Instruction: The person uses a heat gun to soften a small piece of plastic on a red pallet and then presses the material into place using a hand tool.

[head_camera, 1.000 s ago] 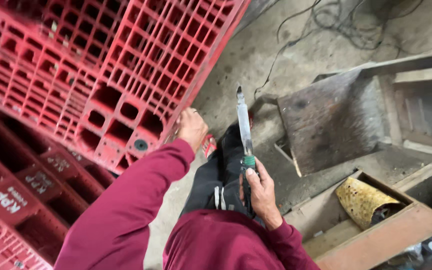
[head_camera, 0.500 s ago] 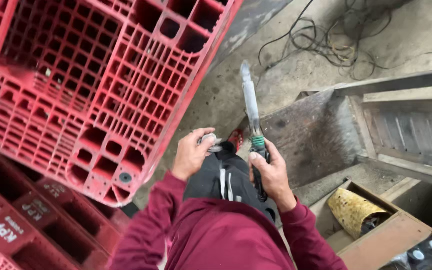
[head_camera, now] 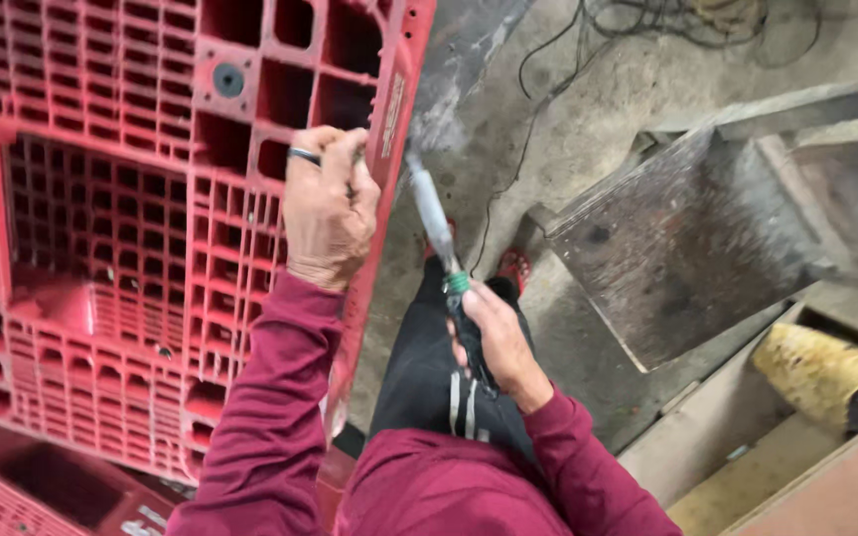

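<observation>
Currently the left hand point(head_camera: 328, 213) is clamped on the right edge of the red plastic pallet point(head_camera: 131, 248), fingers point(head_camera: 335, 159) hooked over a rib near the upper corner; a ring is seen on one finger. A small pale object may be pinched under the fingertips, but that cannot be told for sure.

The right hand point(head_camera: 494, 337) is closed around the dark handle of a long tool point(head_camera: 434, 213). A green collar is seen just above the grip, and the pale shaft is angled up and left, its tip close to the pallet edge, just beside the left hand. The tip is blurred; contact with the pallet cannot be confirmed.

The pallet is stood on edge at the left, its open grid underside facing the camera. More red pallets point(head_camera: 12, 496) are stacked below at the near left.

Handling, judged: the pallet is stiff moulded plastic, bulky and fairly heavy, not fragile. Rib edges give a firm, non-slip hold; the outer rim or a grid opening is the best place to grip. Tipping is the risk if held at one corner only.

Further out: dark trousers and red footwear point(head_camera: 513, 266) on a concrete floor point(head_camera: 588, 119), loose cables point(head_camera: 647, 20) at the far right, a worn wooden board point(head_camera: 677, 238) at the right, a yellow perforated object point(head_camera: 821, 369) in a wooden box at the near right.
</observation>
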